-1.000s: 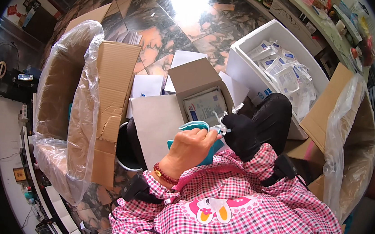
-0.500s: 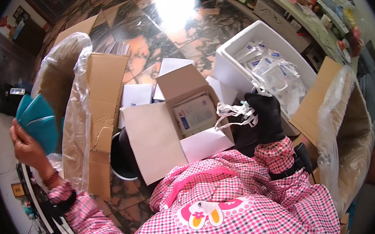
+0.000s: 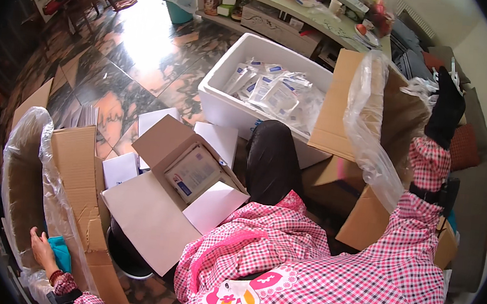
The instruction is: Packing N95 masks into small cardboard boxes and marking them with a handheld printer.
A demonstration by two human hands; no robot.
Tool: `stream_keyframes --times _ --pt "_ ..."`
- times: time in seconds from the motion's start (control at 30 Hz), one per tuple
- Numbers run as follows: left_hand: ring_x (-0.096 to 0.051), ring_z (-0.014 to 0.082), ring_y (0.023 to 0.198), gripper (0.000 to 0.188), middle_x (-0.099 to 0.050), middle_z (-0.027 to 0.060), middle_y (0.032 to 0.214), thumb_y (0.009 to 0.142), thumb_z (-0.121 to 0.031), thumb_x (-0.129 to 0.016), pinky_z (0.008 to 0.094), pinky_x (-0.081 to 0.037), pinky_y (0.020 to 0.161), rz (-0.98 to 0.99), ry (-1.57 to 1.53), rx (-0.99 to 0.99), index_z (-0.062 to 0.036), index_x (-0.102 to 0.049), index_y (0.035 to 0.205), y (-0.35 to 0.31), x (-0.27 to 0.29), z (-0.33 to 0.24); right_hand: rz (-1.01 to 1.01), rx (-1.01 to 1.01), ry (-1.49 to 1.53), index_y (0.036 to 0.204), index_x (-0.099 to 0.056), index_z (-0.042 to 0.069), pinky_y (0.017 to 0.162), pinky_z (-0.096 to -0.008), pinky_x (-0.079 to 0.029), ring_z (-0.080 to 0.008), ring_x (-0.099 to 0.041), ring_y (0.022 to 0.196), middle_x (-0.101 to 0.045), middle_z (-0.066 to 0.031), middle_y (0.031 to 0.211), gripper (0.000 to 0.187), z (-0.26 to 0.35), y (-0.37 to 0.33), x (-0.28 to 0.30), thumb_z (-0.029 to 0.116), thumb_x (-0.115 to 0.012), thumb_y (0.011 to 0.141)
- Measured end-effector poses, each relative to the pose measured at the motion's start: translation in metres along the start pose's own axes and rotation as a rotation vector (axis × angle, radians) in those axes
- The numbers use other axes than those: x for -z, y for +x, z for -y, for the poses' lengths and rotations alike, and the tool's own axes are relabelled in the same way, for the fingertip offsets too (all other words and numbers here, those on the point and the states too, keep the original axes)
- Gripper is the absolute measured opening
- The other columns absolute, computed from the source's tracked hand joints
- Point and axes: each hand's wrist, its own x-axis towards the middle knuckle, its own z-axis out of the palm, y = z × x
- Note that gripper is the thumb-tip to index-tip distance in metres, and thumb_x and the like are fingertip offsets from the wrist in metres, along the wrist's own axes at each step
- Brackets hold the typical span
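Observation:
My left hand [image 3: 42,248], bare, with a beaded bracelet at the wrist, is low inside the plastic-lined left carton [image 3: 71,165]. Its fingers are stretched out and apart. Against its palm side lies a teal folded fabric piece [image 3: 60,253], partly hidden by the hand. My right hand [image 3: 447,107], in a black glove, is raised at the far right, above the edge of the right carton [image 3: 339,102]. White straps [image 3: 424,89] show beside the glove, with more white bits at its fingertips; the fingers look closed on them, though the grip is partly hidden.
An open white box [image 3: 145,201] of flat packets stands before my lap, among smaller white boxes [image 3: 120,170]. Beyond is a white foam box [image 3: 230,107] with many clear packets. A teal bucket [image 3: 179,8] and a cluttered shelf [image 3: 279,23] are at the back; a sofa [image 3: 477,192] is at right.
My view has turned right. My left hand has gone down into the left carton, its fingers spreading from the teal piece. My right hand has swung out to the right with the white straps.

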Motion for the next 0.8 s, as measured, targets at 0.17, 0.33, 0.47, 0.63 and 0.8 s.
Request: stream_keyframes --times 0.17,0.33,0.47,0.63,0.8 --pt "-0.064 0.0408 0.100 0.039 -0.068 0.0245 0.105 0.101 -0.033 -0.045 0.0478 -0.048 0.086 0.181 -0.145 0.023 -0.0002 -0.066 0.107 -0.002 0.013 0.004 0.534 -0.186 -0.392 0.109 -0.070 0.004 0.094 -0.0396 -0.049 -0.0282 -0.065 0.106 -0.070 -0.0137 0.110 0.022 -0.099 -0.008 -0.037 0.014 -0.055 0.096" --pt "-0.065 0.0353 0.086 0.063 -0.068 0.0266 0.097 0.100 -0.054 -0.045 0.0448 -0.048 0.078 0.177 -0.399 0.227 0.0046 -0.067 0.104 -0.024 0.007 -0.028 0.549 0.039 -0.274 0.109 -0.070 0.004 0.093 -0.0394 -0.049 -0.0286 -0.065 0.105 -0.070 -0.0136 0.109 0.022 -0.087 -0.001 -0.086 0.013 -0.055 0.095" --pt "-0.057 0.0381 0.073 0.049 -0.065 0.0224 0.083 0.094 -0.052 -0.058 0.0436 -0.047 0.069 0.171 -0.378 0.043 -0.0040 -0.069 0.100 -0.047 0.029 -0.067 0.528 0.130 -0.258 0.109 -0.070 0.005 0.093 -0.0392 -0.049 -0.0290 -0.065 0.105 -0.070 -0.0135 0.108 0.022 -0.082 0.012 -0.115 0.012 -0.055 0.094" --pt "-0.060 0.0356 0.072 0.042 -0.065 0.0180 0.082 0.092 -0.044 -0.066 0.0419 -0.049 0.067 0.147 -0.430 0.057 -0.0021 -0.066 0.094 -0.071 0.052 -0.074 0.519 0.184 -0.279 0.108 -0.071 0.005 0.093 -0.0389 -0.049 -0.0294 -0.065 0.104 -0.070 -0.0133 0.108 0.022 -0.053 0.021 -0.138 0.011 -0.055 0.093" --pt "-0.064 0.0388 0.081 0.036 -0.067 0.0150 0.089 0.098 -0.041 -0.056 0.0469 -0.051 0.069 -0.148 -0.205 -0.004 -0.0069 -0.066 0.091 -0.073 0.037 -0.074 0.493 0.259 -0.262 0.108 -0.071 0.005 0.092 -0.0387 -0.049 -0.0298 -0.065 0.103 -0.070 -0.0132 0.107 0.022 -0.010 0.030 -0.153 0.011 -0.056 0.093"
